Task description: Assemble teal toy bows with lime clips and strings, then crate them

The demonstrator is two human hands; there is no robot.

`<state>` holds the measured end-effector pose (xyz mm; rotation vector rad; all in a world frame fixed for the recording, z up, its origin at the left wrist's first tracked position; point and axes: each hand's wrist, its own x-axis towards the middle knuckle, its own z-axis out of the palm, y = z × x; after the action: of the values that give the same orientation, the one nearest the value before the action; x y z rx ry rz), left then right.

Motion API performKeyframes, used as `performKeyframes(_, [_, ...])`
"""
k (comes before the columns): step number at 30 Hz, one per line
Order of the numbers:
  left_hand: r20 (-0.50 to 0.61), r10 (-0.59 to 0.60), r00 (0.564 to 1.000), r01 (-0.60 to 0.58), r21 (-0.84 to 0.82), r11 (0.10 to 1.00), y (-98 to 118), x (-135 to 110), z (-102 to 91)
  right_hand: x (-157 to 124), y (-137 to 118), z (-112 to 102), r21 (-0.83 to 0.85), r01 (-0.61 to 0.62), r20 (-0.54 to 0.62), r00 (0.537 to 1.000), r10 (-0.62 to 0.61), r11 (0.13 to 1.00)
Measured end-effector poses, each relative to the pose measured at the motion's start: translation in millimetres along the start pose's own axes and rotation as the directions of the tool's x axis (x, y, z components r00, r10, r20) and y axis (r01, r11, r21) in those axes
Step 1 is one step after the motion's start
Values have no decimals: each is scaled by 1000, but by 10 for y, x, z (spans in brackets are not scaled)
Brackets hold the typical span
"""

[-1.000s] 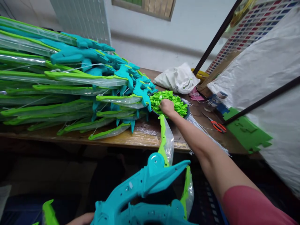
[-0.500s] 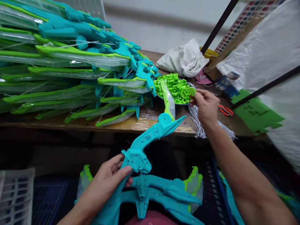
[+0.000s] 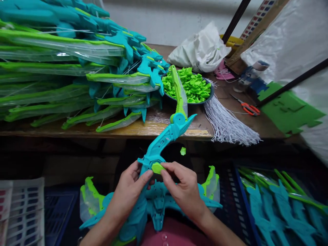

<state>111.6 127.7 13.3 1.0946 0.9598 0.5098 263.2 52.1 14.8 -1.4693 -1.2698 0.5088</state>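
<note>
A teal toy bow [image 3: 164, 140] with a green and clear limb rises from my lap toward the table. My left hand [image 3: 129, 196] grips its teal handle near the middle. My right hand [image 3: 183, 189] pinches a small green plastic piece [image 3: 157, 167] and presses it against the handle, just beside my left thumb. Another small green piece [image 3: 182, 151] shows below the table edge, apart from both hands. A dark bowl [image 3: 208, 99] heaped with more green pieces [image 3: 194, 87] stands on the wooden table [image 3: 153, 128].
A tall stack of finished teal and green bows [image 3: 71, 65] fills the table's left. White strings [image 3: 228, 124], orange scissors [image 3: 249, 109], a white bag [image 3: 201, 49] and green foam [image 3: 289, 111] lie at right. Crates with bow parts [image 3: 279, 205] sit on the floor.
My right hand came back from the bowl with a green piece and now sets it on the bow's handle. My left hand holds the bow. The view tilted downward.
</note>
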Motion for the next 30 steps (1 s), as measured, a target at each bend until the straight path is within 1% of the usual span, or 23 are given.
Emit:
performKeyframes(2, [-39,-1,999,3,52,999,6,-26,31,11,21,-18,-55,54,11,999,-54,997])
performKeyframes(3, [-54,2,999,2,77,997,13,-33,43,17,27,-36,-53,53,16,998,-53,997])
performKeyframes(6, [-60,24,998,-17,112,994,44,-36,72,32,28,-93,15,-33,20,999,33,999])
performKeyframes(8, [-57,40,998,-32,129,991,64,-31,82,44,20,-130,43,-83,63,995,80,996])
performKeyframes(9, [-60,51,997,-41,145,989,71,-29,85,49,17,-147,36,-85,93,992,81,996])
performKeyframes(12, [-60,79,995,-64,215,975,67,-23,84,53,18,-182,-39,-16,152,988,22,999])
performKeyframes(14, [-43,73,996,-61,246,967,42,-17,77,36,31,-182,-75,12,149,989,-1,997])
performKeyframes(16, [-32,46,998,-36,252,967,9,-9,67,3,47,-163,-113,29,117,993,-16,993])
performKeyframes(19, [-44,33,998,-20,254,967,-24,-6,58,-53,53,-116,-228,127,80,990,-112,965])
performKeyframes(21, [-50,48,998,-34,251,967,-29,-15,56,-77,47,-89,-310,215,92,976,-196,926])
performKeyframes(24, [-39,42,998,-32,219,975,-29,-36,50,-71,39,-69,-380,306,103,952,-288,873])
performKeyframes(27, [-37,41,998,-31,234,972,-34,-47,45,-26,44,-73,-425,424,148,904,-400,800])
performKeyframes(30, [-66,65,996,-46,250,967,-39,-45,51,9,68,-79,-471,520,205,850,-485,713])
